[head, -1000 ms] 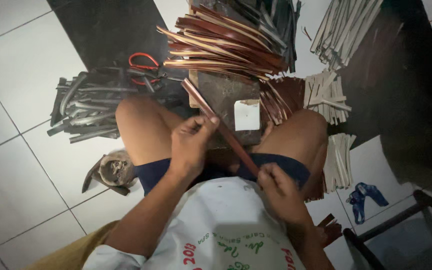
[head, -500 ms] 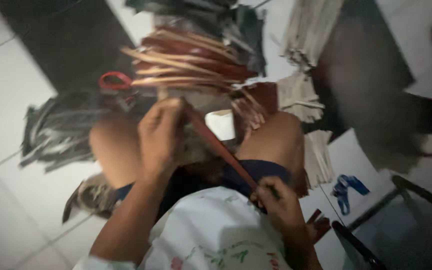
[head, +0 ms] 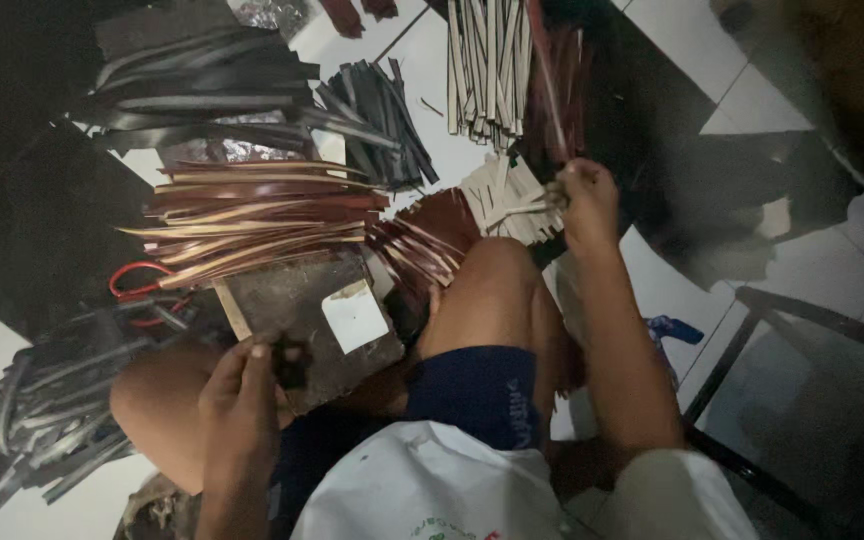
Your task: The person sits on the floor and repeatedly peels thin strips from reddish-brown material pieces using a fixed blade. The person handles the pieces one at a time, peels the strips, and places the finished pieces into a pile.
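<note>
Now your right hand (head: 584, 200) is pinching a reddish strip (head: 550, 90) beyond your knee (head: 492, 270); left hand (head: 242, 395) is gripping something dark beside it.

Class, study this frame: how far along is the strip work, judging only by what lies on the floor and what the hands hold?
Done, apparently: cut strips already lie sorted in heaps, a red-brown fan, dark strips and pale strips. In hand: the right hand grips a thin reddish strip by the pale pile; the left hand pinches a small dark piece over the board. Left: a grey pile sits apart, seemingly untouched.
</note>
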`<state>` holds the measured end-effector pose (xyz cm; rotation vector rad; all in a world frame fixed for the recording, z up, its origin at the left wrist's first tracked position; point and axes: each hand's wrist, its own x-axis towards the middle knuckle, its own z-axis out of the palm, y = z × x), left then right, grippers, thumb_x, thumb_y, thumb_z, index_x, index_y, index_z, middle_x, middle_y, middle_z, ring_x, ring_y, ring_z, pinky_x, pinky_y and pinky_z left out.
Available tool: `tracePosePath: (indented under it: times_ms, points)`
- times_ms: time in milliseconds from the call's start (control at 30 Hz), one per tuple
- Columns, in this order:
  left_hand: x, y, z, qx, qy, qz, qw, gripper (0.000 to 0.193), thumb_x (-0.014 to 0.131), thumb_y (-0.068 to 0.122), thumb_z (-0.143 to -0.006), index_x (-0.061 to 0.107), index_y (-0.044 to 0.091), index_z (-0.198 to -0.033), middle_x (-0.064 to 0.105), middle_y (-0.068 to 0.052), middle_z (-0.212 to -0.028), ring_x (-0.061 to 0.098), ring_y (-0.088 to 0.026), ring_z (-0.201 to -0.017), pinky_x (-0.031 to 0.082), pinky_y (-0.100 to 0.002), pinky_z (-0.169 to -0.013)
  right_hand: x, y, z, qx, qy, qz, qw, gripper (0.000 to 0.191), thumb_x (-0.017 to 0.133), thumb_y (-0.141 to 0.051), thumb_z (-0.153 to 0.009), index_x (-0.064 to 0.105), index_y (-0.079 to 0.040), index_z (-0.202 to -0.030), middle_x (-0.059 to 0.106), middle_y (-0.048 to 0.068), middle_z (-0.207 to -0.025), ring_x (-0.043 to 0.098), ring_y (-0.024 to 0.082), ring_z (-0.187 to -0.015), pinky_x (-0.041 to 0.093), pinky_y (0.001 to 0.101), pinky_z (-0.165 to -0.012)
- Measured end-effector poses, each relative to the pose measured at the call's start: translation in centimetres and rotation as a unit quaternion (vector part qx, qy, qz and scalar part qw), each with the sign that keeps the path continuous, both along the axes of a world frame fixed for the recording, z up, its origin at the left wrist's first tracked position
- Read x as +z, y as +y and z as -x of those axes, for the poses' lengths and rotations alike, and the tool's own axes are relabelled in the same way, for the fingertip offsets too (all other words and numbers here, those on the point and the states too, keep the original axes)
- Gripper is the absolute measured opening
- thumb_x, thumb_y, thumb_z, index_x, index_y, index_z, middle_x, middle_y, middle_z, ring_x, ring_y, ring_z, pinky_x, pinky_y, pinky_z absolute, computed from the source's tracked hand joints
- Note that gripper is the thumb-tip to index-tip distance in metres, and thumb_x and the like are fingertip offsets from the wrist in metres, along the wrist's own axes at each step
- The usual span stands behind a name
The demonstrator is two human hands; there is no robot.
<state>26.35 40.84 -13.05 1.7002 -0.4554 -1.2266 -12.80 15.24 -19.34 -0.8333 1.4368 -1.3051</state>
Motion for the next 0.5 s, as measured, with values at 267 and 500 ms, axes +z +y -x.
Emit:
tracePosePath:
  times_ms: [267, 500]
  points:
    - [-2.4, 0.6, -1.9, 0.016, -0.025, 0.082, 0.996, 0.031, 0.052, 0.021, -0.109, 0.068, -0.002, -0.123, 0.069, -0.006, -0.103, 0.061, -0.011, -0.093, 0.049, -0.024, -0.081, -3.4, 3.4, -9.0, 0.178, 0.315, 0.138, 0.922, 0.026, 0.064, -0.016, -0.103, 0.06, -0.003, -0.125, 0.069, 0.011, -0.11, 0.07, 0.023, -0.092, 0.055, 0.0343, -0.08]
    - [-3.7, 0.7, -4.7, 0.019, -0.08, 0.056, 0.995, 0.028, 0.057, 0.021, -0.104, 0.073, 0.004, -0.12, 0.072, -0.007, -0.098, 0.063, -0.013, -0.089, 0.05, -0.026, -0.077, 3.5, 0.7, -23.4, 0.278, 0.415, 0.329, 0.801, 0.02, 0.068, -0.013, -0.102, 0.066, -0.002, -0.118, 0.067, 0.017, -0.112, 0.067, 0.035, -0.103, 0.054, 0.0436, -0.089]
